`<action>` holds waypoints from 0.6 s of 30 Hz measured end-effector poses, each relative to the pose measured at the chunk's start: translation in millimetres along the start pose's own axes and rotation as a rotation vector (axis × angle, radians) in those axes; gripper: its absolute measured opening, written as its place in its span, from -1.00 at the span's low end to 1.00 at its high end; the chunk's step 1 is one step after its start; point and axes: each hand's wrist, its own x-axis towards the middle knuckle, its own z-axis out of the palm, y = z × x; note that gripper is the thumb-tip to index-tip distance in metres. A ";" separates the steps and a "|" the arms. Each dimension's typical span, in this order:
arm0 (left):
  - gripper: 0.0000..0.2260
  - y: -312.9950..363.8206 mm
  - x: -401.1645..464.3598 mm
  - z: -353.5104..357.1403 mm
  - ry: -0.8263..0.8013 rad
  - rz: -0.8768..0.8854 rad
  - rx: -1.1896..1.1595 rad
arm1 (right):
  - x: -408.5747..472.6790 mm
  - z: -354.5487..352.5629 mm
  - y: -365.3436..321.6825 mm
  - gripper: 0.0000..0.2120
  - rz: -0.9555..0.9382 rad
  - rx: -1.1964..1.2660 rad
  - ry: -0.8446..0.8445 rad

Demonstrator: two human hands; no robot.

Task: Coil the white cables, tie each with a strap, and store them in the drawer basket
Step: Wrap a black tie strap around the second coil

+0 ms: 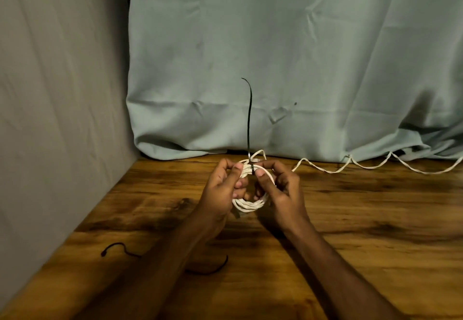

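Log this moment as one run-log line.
step: tying strap | left hand: holds white coil | right hand: pinches black strap at coil | spare strap: on table | second cable: uncoiled

The table [363, 219] is wood — dark-streaked grain with a soft sheen. Behind it hangs a pale green cloth [275, 56], matt and creased. The coiled white cable [248, 204] looks like smooth plastic; the black strap [249, 119] — thin, slightly glossy.

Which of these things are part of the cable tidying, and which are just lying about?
Part of the job:
white coil, held in both hands
black strap around it
loose white cable on the table
spare black strap

Just there:
green cloth
wooden table
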 end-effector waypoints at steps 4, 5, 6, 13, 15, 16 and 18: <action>-0.85 3.9 -1.5 -0.6 -0.012 0.034 0.121 | 2.9 -2.9 8.5 -0.90 -0.002 -0.142 -0.017; -0.85 6.1 -2.9 0.7 -0.025 0.053 0.157 | 3.2 -3.9 10.4 -0.88 0.001 -0.135 -0.023; -0.86 8.2 -4.1 2.1 -0.035 0.074 0.189 | 2.4 -4.2 10.9 -0.84 0.001 -0.120 -0.034; -0.86 7.6 -8.8 2.8 -0.117 0.143 0.346 | 5.7 -4.4 11.6 -0.74 0.144 0.184 0.061; -0.86 3.2 -12.5 2.5 -0.187 0.163 0.453 | 7.5 -5.9 9.4 -0.79 0.180 0.153 0.102; -0.88 1.5 -14.2 2.7 -0.213 0.173 0.512 | 7.9 -7.5 8.7 -0.87 0.159 0.092 0.138; -0.93 0.5 -16.0 1.8 -0.227 0.193 0.607 | 8.4 -9.3 4.7 -0.90 0.038 -0.097 0.193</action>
